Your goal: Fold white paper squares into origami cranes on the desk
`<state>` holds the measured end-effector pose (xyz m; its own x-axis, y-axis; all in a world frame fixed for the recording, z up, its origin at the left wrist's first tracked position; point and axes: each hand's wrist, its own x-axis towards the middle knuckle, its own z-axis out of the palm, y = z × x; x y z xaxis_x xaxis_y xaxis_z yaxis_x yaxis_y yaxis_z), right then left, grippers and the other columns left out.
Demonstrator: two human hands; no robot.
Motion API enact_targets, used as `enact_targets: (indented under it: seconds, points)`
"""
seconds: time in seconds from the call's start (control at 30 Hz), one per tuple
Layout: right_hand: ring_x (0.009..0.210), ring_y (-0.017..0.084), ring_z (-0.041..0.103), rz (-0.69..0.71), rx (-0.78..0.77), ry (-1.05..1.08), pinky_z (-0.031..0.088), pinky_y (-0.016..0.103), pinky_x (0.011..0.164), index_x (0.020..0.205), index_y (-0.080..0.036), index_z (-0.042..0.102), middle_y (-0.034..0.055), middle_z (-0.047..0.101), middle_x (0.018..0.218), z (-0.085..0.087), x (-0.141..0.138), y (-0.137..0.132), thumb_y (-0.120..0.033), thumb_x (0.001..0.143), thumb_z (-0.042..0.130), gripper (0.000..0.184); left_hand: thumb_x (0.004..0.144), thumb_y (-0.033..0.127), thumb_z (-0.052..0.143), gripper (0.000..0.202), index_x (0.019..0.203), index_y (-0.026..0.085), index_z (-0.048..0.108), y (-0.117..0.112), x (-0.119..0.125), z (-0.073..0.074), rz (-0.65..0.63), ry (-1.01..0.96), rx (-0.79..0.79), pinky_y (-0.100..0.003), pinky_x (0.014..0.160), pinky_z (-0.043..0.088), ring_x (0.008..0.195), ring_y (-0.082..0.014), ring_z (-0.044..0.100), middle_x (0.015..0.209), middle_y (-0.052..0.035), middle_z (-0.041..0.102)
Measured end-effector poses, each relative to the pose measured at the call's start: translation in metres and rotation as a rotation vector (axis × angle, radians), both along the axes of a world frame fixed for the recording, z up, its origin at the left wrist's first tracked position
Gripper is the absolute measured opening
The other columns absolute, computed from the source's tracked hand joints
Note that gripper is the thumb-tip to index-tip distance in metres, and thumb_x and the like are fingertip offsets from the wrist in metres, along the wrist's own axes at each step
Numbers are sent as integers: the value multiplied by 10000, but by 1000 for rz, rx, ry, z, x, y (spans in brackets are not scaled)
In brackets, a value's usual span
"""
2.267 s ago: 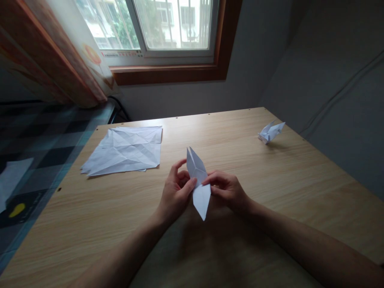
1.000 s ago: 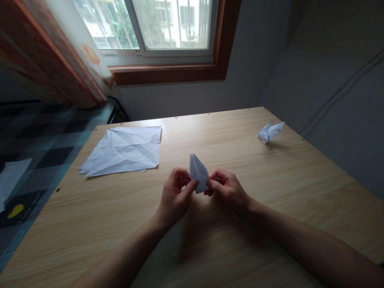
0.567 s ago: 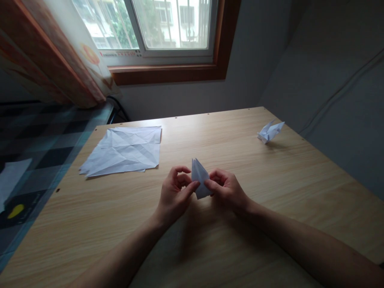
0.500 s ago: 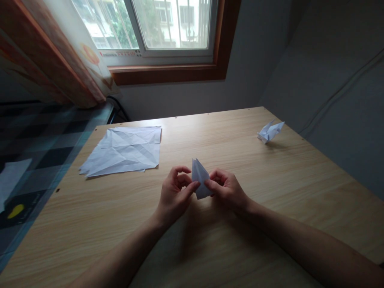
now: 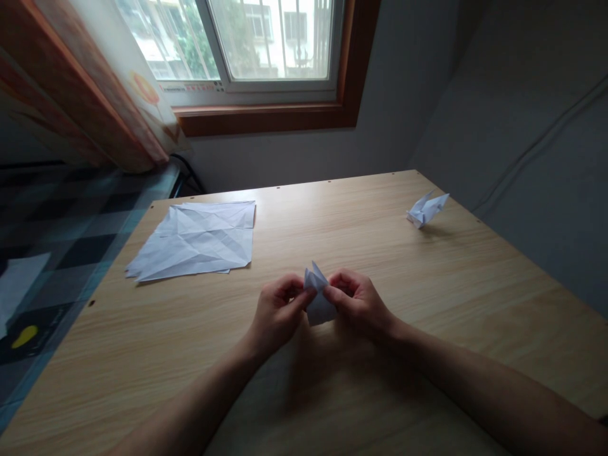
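Between my two hands is a small folded piece of white paper (image 5: 321, 309), with two pointed tips sticking up and a flat lower part. My left hand (image 5: 281, 311) pinches its left side, thumb on the near face and fingers curled behind. On the right edge, my right hand (image 5: 360, 300) grips it the same way, its thumb close to the other thumb. The fingertips behind the paper are hidden. Both hands are held over the wooden table (image 5: 228, 373).
Creased white paper sheets (image 5: 209, 244) lie stacked at the table's back left. A finished-looking folded paper figure (image 5: 426, 210) stands at the back right. Left of the table is a checked cloth surface (image 5: 90, 221); a window (image 5: 278, 41) and curtain (image 5: 80, 76) are behind.
The folded paper has dropped slightly, and its tips now stand apart in a V where they were close together. My left fingers have curled in closer around it.
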<state>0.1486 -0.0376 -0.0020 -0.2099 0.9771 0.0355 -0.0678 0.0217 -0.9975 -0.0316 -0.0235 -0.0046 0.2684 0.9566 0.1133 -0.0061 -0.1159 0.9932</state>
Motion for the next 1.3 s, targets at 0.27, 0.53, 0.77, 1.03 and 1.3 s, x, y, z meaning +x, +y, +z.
enact_targets:
  seconds: [0.27, 0.53, 0.77, 1.03, 1.3]
  points:
    - [544, 104, 468, -173, 78, -78, 375, 225, 495, 711, -186, 543, -32, 526, 616, -4, 1, 1, -448, 831, 657, 310, 820, 399, 677, 276, 953, 191, 553, -2, 5, -1, 74, -5, 34, -213, 534, 416, 584, -105, 546, 769, 2, 624]
    - [576, 146, 588, -352, 56, -76, 475, 264, 530, 760, -192, 560, 0, 603, 660, -9, -2, -1, -450, 816, 686, 292, 769, 379, 732, 265, 808, 178, 564, -5, 5, 13, -94, 434, 334, -231, 546, 402, 608, -84, 464, 975, -47, 580]
    - [694, 168, 672, -78, 32, 95, 544, 276, 585, 904, -198, 582, 25, 672, 838, -7, -2, -3, -450, 766, 744, 330, 719, 344, 768, 281, 835, 189, 564, -3, 6, 12, -41, 452, 312, -243, 581, 423, 658, -114, 505, 892, -24, 592]
    - [839, 168, 671, 25, 31, 235, 566, 294, 689, 866, -204, 600, 54, 651, 1091, -9, -1, 3, -318, 696, 819, 300, 750, 271, 743, 220, 885, 181, 594, 0, 6, 7, -51, 318, 285, -267, 652, 494, 761, -151, 602, 962, -59, 640]
    - [782, 144, 658, 52, -27, 301, 550, 285, 692, 849, -208, 593, 7, 660, 955, -9, 1, 5, -254, 638, 860, 343, 766, 231, 740, 204, 946, 172, 664, 0, 6, 8, -117, 148, 199, -318, 777, 583, 889, -181, 670, 1097, -86, 626]
